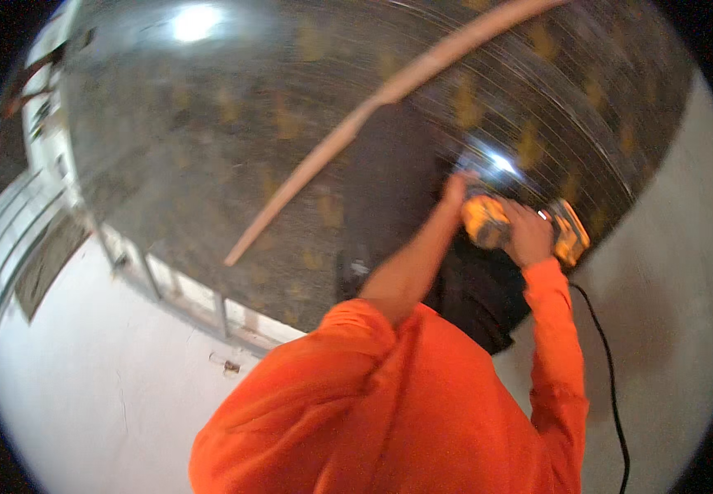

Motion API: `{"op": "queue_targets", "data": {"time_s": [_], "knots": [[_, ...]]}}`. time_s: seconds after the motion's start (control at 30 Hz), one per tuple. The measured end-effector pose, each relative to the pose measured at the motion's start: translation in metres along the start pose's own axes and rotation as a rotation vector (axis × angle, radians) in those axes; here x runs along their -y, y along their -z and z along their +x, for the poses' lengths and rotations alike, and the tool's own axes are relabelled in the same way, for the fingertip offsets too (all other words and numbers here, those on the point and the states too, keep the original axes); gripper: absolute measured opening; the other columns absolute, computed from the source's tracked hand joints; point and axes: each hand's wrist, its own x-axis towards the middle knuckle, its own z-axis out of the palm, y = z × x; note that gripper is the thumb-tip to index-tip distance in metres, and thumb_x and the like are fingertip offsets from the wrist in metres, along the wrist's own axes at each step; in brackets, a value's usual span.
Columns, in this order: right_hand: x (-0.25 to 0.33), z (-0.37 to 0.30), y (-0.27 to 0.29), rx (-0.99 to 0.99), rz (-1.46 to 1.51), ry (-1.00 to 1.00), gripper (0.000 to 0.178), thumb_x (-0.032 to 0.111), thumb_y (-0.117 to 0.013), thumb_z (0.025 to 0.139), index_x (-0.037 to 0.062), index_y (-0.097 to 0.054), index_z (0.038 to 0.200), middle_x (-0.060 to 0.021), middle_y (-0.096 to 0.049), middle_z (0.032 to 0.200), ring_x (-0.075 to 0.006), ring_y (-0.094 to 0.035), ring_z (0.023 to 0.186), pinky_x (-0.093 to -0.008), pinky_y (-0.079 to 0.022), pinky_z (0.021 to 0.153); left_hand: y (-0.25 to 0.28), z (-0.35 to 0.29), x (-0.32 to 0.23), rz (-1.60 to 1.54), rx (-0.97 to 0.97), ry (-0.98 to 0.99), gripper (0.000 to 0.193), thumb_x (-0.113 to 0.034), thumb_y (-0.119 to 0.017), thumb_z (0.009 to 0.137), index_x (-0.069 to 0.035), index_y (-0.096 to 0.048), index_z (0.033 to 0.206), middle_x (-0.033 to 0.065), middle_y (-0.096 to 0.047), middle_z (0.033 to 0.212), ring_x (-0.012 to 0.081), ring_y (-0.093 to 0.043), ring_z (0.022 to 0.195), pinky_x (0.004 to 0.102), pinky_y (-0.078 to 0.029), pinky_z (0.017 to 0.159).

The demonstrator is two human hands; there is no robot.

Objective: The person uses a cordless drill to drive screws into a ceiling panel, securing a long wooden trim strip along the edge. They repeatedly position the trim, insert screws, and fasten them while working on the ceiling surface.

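Observation:
A yellow and black cordless drill [486, 221] is in my right hand [528, 236], whose fingers wrap round its handle. Its battery end sticks out to the right of the hand, and its front end faces up the picture. My left hand [456, 189] is closed beside the drill's front end; motion blur hides what its fingers hold, if anything. Just ahead of both hands, a bright patch of light [500, 162] falls on the dark, yellow-marked sheet surface [291, 189]. The drill's tip is too blurred to make out.
A long, thin wooden strip [323, 151] lies diagonally across the dark surface. My dark-trousered leg [389, 173] is on that surface, left of the drill. At the right hangs a black cable [607, 362]. Metal bars [19, 222] and a pale wall [118, 346] stand at the left.

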Motion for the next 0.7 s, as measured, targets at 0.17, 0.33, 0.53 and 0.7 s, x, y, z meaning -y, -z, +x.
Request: {"op": "queue_targets", "data": {"time_s": [0.17,0.33,0.53,0.7], "knots": [[-0.003,-0.005,-0.007,-0.029,-0.015,0.01,0.07,0.009,-0.078,0.063,0.0126,-0.054,0.129,-0.0077,-0.064,0.119,-0.0304,-0.062,0.106,-0.0406,-0.051,0.086,0.01,0.008,-0.007,0.147,-0.007,0.076,0.023,-0.028,-0.062,0.082,-0.007,-0.061,0.092,0.009,-0.063,0.081,0.0268,-0.062,0.07,0.0409,-0.052,0.068],[-0.001,-0.004,0.0,0.031,-0.05,-0.013,0.068,0.011,-0.078,0.065,0.0106,-0.054,0.129,-0.0088,-0.065,0.116,-0.0302,-0.064,0.102,-0.0403,-0.051,0.085,0.007,0.005,-0.005,0.185,-0.068,-0.001,0.03,-0.029,-0.046,0.094,-0.008,-0.063,0.105,0.0069,-0.06,0.086,0.0241,-0.059,0.074,0.0388,-0.05,0.07],[0.001,0.0,0.003,0.034,-0.025,-0.024,0.066,0.011,-0.077,0.066,0.01,-0.055,0.128,-0.009,-0.065,0.113,-0.0298,-0.064,0.099,-0.0404,-0.052,0.083,0.003,-0.002,-0.007,0.208,-0.085,-0.012,0.032,-0.032,-0.046,0.094,-0.009,-0.063,0.106,0.0076,-0.06,0.085,0.0244,-0.059,0.074,0.0395,-0.05,0.07],[0.001,0.001,0.001,0.011,-0.038,-0.024,0.058,0.011,-0.075,0.068,0.0105,-0.057,0.123,-0.0082,-0.066,0.109,-0.0298,-0.065,0.097,-0.0399,-0.053,0.079,0.006,0.005,-0.008,0.173,-0.084,-0.004,0.031,-0.033,-0.048,0.093,-0.008,-0.062,0.103,0.0077,-0.059,0.085,0.0243,-0.059,0.074,0.0401,-0.051,0.07]]}}
